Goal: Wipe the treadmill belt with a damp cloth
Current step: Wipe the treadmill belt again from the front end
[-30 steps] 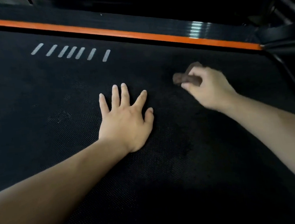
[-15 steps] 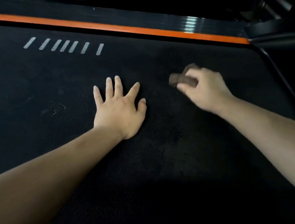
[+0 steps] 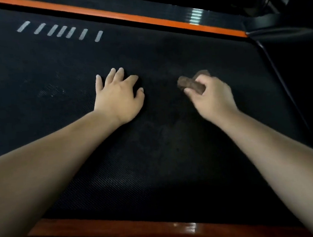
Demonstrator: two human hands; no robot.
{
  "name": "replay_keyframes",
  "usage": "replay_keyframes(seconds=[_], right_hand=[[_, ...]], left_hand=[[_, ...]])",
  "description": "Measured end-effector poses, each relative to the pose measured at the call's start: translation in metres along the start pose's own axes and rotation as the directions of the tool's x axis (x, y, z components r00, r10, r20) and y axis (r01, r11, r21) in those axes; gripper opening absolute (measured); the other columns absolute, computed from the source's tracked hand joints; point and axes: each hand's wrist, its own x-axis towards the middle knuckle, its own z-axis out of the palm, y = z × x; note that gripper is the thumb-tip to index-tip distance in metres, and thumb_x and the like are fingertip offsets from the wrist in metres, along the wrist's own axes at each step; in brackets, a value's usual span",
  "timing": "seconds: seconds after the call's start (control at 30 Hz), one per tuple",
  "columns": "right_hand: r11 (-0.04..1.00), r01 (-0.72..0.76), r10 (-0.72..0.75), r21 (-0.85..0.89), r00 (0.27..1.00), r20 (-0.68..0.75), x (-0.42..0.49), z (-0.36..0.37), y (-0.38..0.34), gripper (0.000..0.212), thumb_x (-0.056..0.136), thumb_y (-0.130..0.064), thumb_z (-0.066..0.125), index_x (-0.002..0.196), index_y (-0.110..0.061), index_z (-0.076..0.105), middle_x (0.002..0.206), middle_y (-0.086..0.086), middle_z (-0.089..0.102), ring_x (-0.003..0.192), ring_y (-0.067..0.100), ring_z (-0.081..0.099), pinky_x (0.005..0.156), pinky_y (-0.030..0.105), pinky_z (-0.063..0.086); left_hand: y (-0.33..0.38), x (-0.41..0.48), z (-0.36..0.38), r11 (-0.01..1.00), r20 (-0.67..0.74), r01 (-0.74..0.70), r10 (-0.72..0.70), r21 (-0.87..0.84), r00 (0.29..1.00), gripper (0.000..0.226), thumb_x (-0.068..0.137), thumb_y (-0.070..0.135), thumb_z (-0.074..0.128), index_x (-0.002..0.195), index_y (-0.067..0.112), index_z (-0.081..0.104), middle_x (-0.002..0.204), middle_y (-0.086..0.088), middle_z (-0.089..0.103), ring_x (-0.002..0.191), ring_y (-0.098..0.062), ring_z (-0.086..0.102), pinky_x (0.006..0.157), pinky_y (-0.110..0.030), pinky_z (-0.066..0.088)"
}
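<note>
Hands, balled brown cloth, black belt

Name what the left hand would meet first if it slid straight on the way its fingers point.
Likely the far orange rail; before it the left hand crosses only belt, right of the white marks.

Dim, wide-angle view; glare on the orange rail, dark corners.

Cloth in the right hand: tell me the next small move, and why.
Probably sweep the cloth leftward across the belt. The right hand grips it bunched, down at the belt, the left hand lies flat beside it, and pale smudges show farther left.
</note>
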Motion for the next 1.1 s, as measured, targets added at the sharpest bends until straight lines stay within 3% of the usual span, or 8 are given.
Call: replay_keyframes(seconds=[0.2,0.27,0.4,0.5,0.6,0.77,1.0,1.1], right_hand=[[0.935,0.301,-0.347,0.189,0.891,0.292,-0.125,-0.017,-0.029,0.028,0.086,-0.057,0.055,0.090,-0.032,0.066,0.088,-0.008,0.059,0.088,0.014,0.054,0.085,0.038,0.039],[0.924,0.377,-0.382,0.065,0.901,0.207,-0.116,-0.016,-0.012,0.030,0.085,-0.057,0.056,0.087,-0.030,0.067,0.085,-0.005,0.061,0.085,0.019,0.056,0.079,0.040,0.040],[0.999,0.046,-0.046,-0.002,0.999,0.023,-0.079,-0.020,0.012,0.030,0.087,-0.056,0.061,0.090,-0.027,0.068,0.087,-0.002,0.063,0.086,0.025,0.062,0.083,0.045,0.049],[0.970,0.180,-0.205,0.164,0.967,0.150,-0.132,-0.024,-0.006,0.029,0.085,-0.058,0.062,0.082,-0.029,0.065,0.085,-0.011,0.058,0.081,-0.001,0.052,0.080,0.036,0.043],[0.929,0.291,-0.355,0.227,0.873,0.333,-0.158,-0.035,-0.001,0.019,0.083,-0.057,0.063,0.084,-0.038,0.065,0.087,-0.018,0.055,0.087,-0.001,0.045,0.084,0.033,0.033],[0.993,0.088,-0.094,0.085,0.993,0.069,-0.121,-0.032,0.023,0.017,0.084,-0.050,0.069,0.084,-0.034,0.065,0.093,-0.007,0.061,0.091,0.017,0.055,0.089,0.045,0.043],[0.959,0.262,-0.278,0.105,0.940,0.199,-0.134,-0.034,0.029,0.028,0.082,-0.060,0.058,0.086,-0.034,0.066,0.090,-0.010,0.061,0.089,0.016,0.056,0.083,0.037,0.035],[0.999,0.017,-0.017,0.033,1.000,-0.011,-0.060,-0.031,0.052,0.021,0.086,-0.052,0.066,0.094,-0.032,0.066,0.088,-0.007,0.058,0.089,0.023,0.060,0.090,0.045,0.048]], left_hand=[[0.011,-0.043,0.005,0.999,0.026,-0.028,0.029,-0.037,0.999,0.055,0.104,0.044,0.041,0.156,0.028,0.038,0.171,-0.012,0.017,0.159,-0.029,0.003,0.127,-0.056,-0.003],[0.011,-0.057,0.011,0.999,0.018,-0.047,0.047,-0.003,0.999,0.058,0.105,0.046,0.035,0.160,0.029,0.031,0.172,-0.011,0.011,0.159,-0.029,-0.001,0.127,-0.053,-0.005],[0.010,-0.065,0.015,0.997,0.009,-0.065,0.065,0.033,0.998,0.058,0.106,0.046,0.029,0.161,0.029,0.028,0.172,-0.011,0.009,0.159,-0.028,-0.002,0.127,-0.052,-0.006],[0.013,-0.063,0.015,0.997,0.011,-0.067,0.066,0.050,0.998,0.058,0.106,0.045,0.028,0.161,0.027,0.028,0.172,-0.013,0.009,0.159,-0.030,-0.003,0.127,-0.054,-0.006],[0.013,-0.065,0.015,0.996,0.012,-0.064,0.064,0.054,0.998,0.058,0.106,0.045,0.028,0.161,0.027,0.028,0.172,-0.014,0.009,0.159,-0.030,-0.003,0.127,-0.055,-0.005],[0.011,-0.064,0.014,0.997,0.023,-0.067,0.066,0.040,0.998,0.057,0.106,0.044,0.029,0.161,0.026,0.029,0.172,-0.014,0.009,0.159,-0.030,-0.003,0.127,-0.055,-0.005],[0.034,-0.053,0.014,0.999,0.040,-0.004,0.003,0.034,0.999,0.053,0.105,0.048,0.032,0.154,0.027,0.034,0.170,-0.019,0.012,0.158,-0.039,-0.002,0.121,-0.068,-0.007],[0.045,-0.042,0.019,0.998,0.070,-0.041,0.039,0.037,0.997,0.058,0.105,0.053,0.028,0.158,0.031,0.028,0.171,-0.017,0.006,0.158,-0.038,-0.007,0.122,-0.066,-0.009]])
